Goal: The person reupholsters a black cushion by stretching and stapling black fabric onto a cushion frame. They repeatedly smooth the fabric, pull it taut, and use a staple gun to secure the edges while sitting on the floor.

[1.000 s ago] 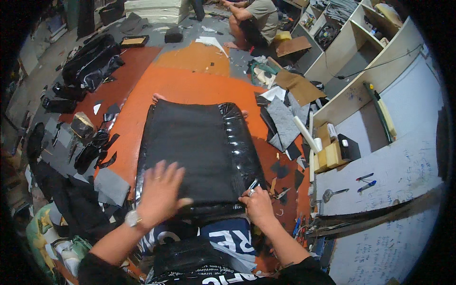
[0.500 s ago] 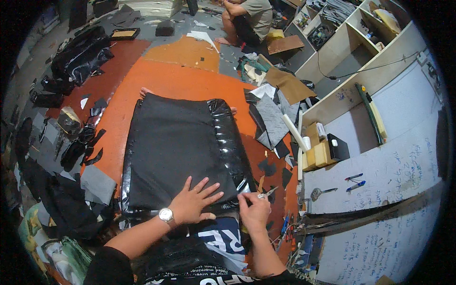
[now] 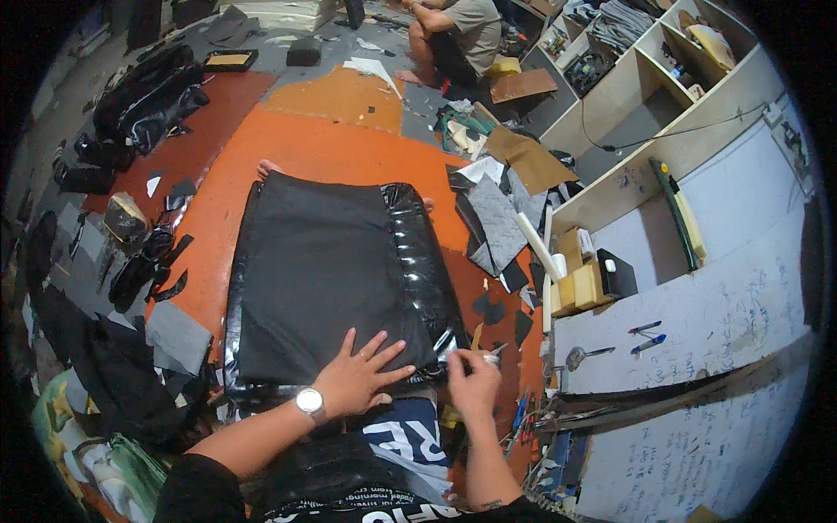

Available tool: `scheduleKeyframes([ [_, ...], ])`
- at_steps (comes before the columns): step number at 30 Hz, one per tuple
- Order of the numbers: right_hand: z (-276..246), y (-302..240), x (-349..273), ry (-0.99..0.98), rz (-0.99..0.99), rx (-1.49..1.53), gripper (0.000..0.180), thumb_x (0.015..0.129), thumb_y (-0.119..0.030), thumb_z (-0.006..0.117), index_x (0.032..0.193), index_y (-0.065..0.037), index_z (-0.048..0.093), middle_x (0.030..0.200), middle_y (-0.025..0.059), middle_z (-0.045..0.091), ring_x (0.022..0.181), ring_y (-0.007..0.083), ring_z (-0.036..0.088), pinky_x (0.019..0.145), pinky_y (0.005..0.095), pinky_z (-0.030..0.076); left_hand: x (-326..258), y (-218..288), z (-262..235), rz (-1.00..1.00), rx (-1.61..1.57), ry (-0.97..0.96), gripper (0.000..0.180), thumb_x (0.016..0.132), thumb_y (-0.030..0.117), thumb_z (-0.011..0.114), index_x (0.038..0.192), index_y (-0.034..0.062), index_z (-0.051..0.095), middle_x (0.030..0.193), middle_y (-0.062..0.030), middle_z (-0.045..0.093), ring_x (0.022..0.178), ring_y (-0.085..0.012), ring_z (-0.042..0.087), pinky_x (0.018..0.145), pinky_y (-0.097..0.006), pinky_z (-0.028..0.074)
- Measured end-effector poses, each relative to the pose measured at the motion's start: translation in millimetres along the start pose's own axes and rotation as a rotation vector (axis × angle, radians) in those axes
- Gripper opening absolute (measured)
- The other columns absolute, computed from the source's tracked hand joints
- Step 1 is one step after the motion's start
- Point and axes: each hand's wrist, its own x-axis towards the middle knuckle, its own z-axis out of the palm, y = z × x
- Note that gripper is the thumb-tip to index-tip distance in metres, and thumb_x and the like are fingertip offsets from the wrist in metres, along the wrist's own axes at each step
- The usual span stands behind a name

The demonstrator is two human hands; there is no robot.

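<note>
Fingers of the left hand [image 3: 356,381] were spread flat and open on the near edge of the black fabric panel [image 3: 324,275], gripping nothing; a wristwatch [image 3: 309,402] sat on that wrist. Those of the right hand [image 3: 473,383] were pinched closed around a small metal tool [image 3: 493,353], held at the panel's near right corner, where a shiny bit of the glossy edge [image 3: 445,342] lay just beside the thumb.

Largest of all was the orange mat [image 3: 296,152] on the floor, with the black fabric panel lying flat across its middle, straight in front of the person and reaching from the knees toward the far side. A glossy black strip [image 3: 418,253] ran along the panel's right side. To the right stood a pale wooden shelf unit [image 3: 628,113], with a white board [image 3: 724,288] below it. At the far end another person [image 3: 458,39] sat on the floor. Black bags [image 3: 148,91] lay at the far left. Grey and brown material scraps [image 3: 510,187] were heaped between the panel and the shelves, and darker offcuts [image 3: 148,270] were scattered to the left. Small wooden blocks [image 3: 584,283] stood near the board's edge, and two pens [image 3: 645,336] lay on the board.
</note>
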Motion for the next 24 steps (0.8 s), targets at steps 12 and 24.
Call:
scheduleKeyframes([
  [12, 91, 261, -273, -0.725, 0.746, -0.314, 0.064, 0.084, -0.053, 0.081, 0.121, -0.002, 0.076, 0.107, 0.0255, 0.078, 0.106, 0.0402, 0.076, 0.094, 0.0496, 0.058, -1, 4, -2, -0.032, 0.033, -0.018, 0.078, 0.101, 0.057, 0.062, 0.169, 0.0313, 0.034, 0.178, -0.0061, 0.026, 0.163, -0.0372, 0.025, 0.124, -0.075, 0.023],
  [24, 135, 261, -251, -0.294, 0.880, -0.219, 0.070, 0.082, -0.045, 0.087, 0.132, 0.001, 0.068, 0.110, 0.0219, 0.077, 0.107, 0.0403, 0.074, 0.098, 0.0475, 0.056, 2, 5, -2, -0.038, 0.054, -0.049, 0.080, 0.099, 0.059, 0.064, 0.169, 0.0334, 0.034, 0.179, -0.0043, 0.025, 0.164, -0.0358, 0.024, 0.125, -0.073, 0.022],
])
